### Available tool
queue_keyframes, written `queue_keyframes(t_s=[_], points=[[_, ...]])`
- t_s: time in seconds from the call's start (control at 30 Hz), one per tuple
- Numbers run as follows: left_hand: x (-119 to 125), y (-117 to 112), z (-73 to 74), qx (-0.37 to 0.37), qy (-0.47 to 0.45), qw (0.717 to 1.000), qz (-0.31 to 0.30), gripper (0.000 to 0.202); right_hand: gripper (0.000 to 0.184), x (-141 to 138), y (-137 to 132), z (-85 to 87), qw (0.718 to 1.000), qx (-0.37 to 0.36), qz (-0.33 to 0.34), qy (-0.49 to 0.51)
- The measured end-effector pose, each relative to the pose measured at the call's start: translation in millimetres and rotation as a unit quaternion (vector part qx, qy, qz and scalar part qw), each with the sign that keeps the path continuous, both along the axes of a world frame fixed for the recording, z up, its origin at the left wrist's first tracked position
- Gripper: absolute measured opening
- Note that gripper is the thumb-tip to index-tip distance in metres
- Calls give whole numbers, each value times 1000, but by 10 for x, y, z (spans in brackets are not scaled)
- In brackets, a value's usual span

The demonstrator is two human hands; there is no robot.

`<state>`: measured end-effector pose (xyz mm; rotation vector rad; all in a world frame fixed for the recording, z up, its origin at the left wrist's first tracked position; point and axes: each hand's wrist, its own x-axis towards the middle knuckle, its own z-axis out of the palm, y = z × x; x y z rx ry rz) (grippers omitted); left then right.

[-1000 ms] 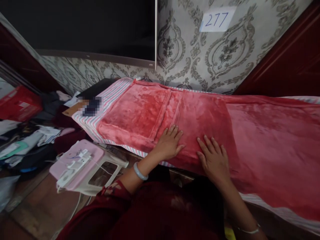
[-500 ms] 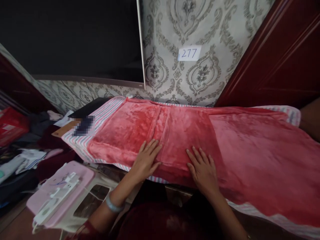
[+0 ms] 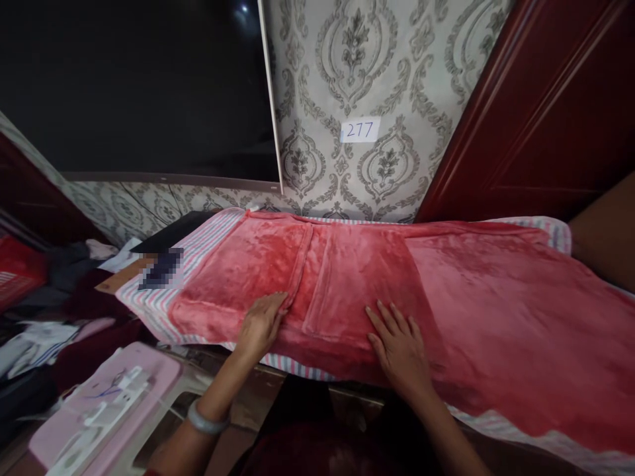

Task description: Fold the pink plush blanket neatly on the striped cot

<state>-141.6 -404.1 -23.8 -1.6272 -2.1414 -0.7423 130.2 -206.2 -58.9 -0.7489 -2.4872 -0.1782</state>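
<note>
Where the left hand (image 3: 258, 325) curls, red blanket (image 3: 360, 277) seems pinched.

Handwritten "277" on white paper (image 3: 360, 130)

so this red plush fleece cloth (image 3: 357, 277) is spread out mostly flat, lengthwise over a striped sheet (image 3: 206, 241) in white, pink and blue. colour's kinda blotchy, deep red in some patches, and the stretch on the right goes dustier pink past a slanting line. left of the middle there are two raised ridges with a narrow strip between them, the far edge looks a bit rumpled, and the near edge droops over the front
</note>
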Motion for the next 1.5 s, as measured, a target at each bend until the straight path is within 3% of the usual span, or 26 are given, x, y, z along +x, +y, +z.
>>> queue_keyframes(t_s=[0.1, 0.2, 0.53, 0.7, 0.8, 0.93, 1.03, 1.13, 1.3, 1.4, 1.5], points=[[78, 67, -93, 35, 13, 999, 27, 36, 47, 0, -3, 3, 1000, -1, -3, -4], [98, 60, -158, 28, 38, 999, 14, 33, 48, 4, 0, 9, 1000, -11, -4, -8], [132, 0, -179, 68, 45, 997, 7, 36, 48, 40, 60, -25, 998, -63, 26, 11], [173, 19, -269, 90, 65, 994, 18, 36, 45, -80, 298, 257, 979, -164, 90, 85], [162, 23, -299, 84, 80, 993, 25, 36, 47, -477, 540, 516, 950, -223, 154, 154], [127, 22, -330, 65, 102, 992, 28, 35, 46, -1361, 875, 726, 902, -342, 207, 164], [107, 19, -408, 59, 109, 992, 39, 39, 50, -2049, 1010, 771, 859, -446, 176, 178], [94, 28, -556, 53, 119, 990, 51, 49, 59, -2592, 1036, 769, 838, -515, 96, 151], [93, 78, -740, 51, 123, 990, 47, 57, 63, -3140, 1088, 750, 861, -494, 40, 112], [106, 82, -673, 81, 130, 987, 51, 49, 67, -3323, 1157, 754, 889, -446, 23, 102], [110, 50, -541, 63, 157, 985, 31, 44, 67, -3440, 1199, 759, 927, -369, 10, 61]])
